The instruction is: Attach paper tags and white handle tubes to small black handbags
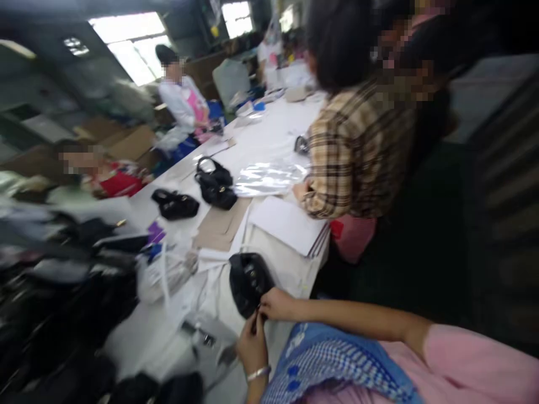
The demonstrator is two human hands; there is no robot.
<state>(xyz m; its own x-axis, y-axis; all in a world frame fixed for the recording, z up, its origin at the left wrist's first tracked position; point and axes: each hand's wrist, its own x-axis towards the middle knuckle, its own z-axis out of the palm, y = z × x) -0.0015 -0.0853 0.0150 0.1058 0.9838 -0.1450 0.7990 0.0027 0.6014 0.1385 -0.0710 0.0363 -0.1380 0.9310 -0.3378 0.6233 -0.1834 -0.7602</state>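
A small black handbag (pixel 249 279) with metal fittings lies on the near end of the white table, in front of me. My left hand (pixel 252 342), with a bracelet at the wrist, is closed in a pinch on a thin dark part at the bag's near edge. Right beside it, my right hand (pixel 278 304) pinches the same edge, fingertips almost touching those of the left. Blur hides exactly which piece of the bag the fingers grip.
Two more black handbags (pixel 215 182) stand further along the table (pixel 269 132), near clear plastic sheets (pixel 269 178). White sheets (pixel 290 224) and brown card (pixel 223 224) are stacked beyond my bag. Dark bags (pixel 63 314) pile up left. A co-worker in a plaid shirt (pixel 349 151) stands at the right edge.
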